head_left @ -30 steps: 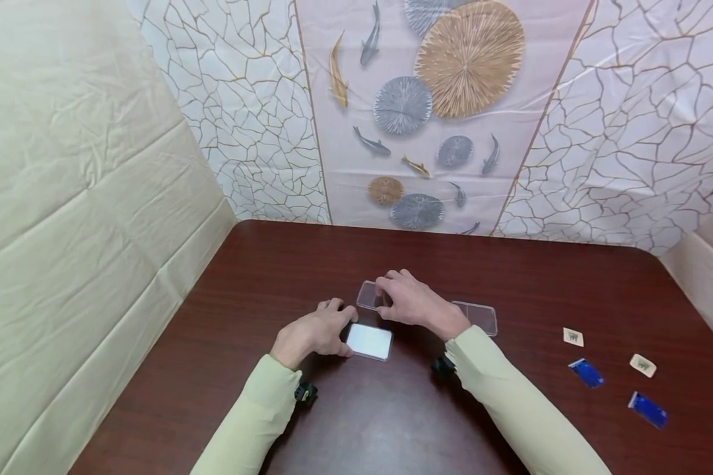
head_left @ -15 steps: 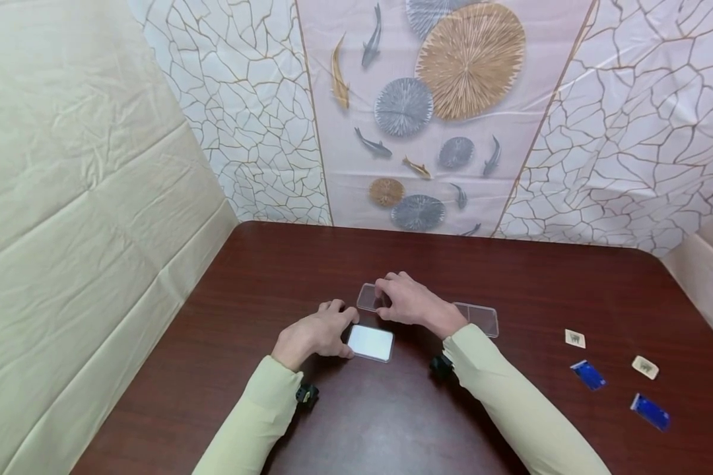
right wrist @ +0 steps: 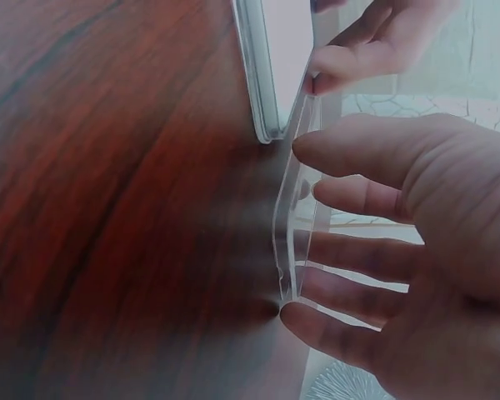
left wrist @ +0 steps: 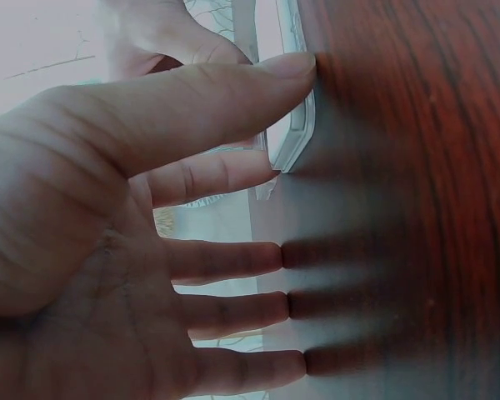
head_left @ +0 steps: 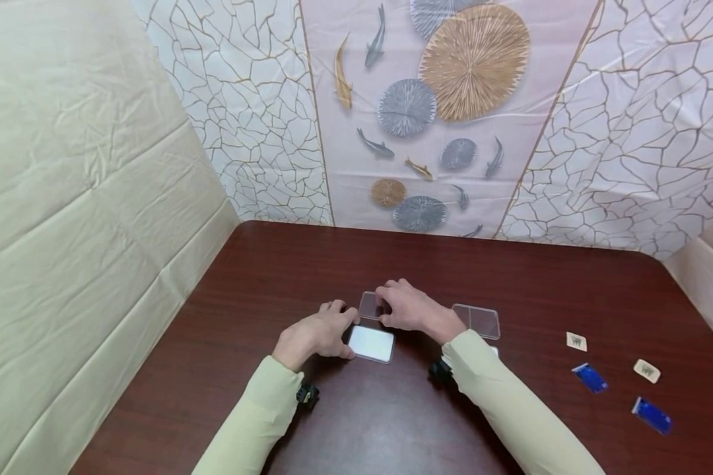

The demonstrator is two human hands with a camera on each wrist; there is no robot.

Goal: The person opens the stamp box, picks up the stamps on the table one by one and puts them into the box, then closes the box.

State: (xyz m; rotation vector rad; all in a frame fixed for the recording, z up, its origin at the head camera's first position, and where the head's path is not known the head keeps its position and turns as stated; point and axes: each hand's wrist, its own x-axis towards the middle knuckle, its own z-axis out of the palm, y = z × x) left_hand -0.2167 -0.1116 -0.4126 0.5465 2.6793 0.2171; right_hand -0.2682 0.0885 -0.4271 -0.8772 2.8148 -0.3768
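Note:
A flat clear plastic case with a white filling (head_left: 371, 344) lies on the table in the head view. My left hand (head_left: 316, 333) holds its left end between thumb and index finger; the other fingertips touch the table in the left wrist view. Just beyond the case is a clear plastic lid (head_left: 369, 305). My right hand (head_left: 408, 307) grips the lid's right part by its edges, thumb on the near side (right wrist: 350, 150). In the right wrist view the lid (right wrist: 283, 225) is tilted, close to the white-filled case (right wrist: 275, 67). My fingers cover part of the lid.
Another clear plastic piece (head_left: 483, 322) lies beyond my right forearm, with a white corner (head_left: 495, 351) half hidden by the sleeve. Two small cream tiles (head_left: 576, 341) and two blue packets (head_left: 590, 378) lie on the right of the table. A patterned cloth hangs behind.
My right hand and the clear lid have come slightly nearer to me, toward the white-filled case. A white corner now shows beside the right sleeve. The left hand has stayed in place.

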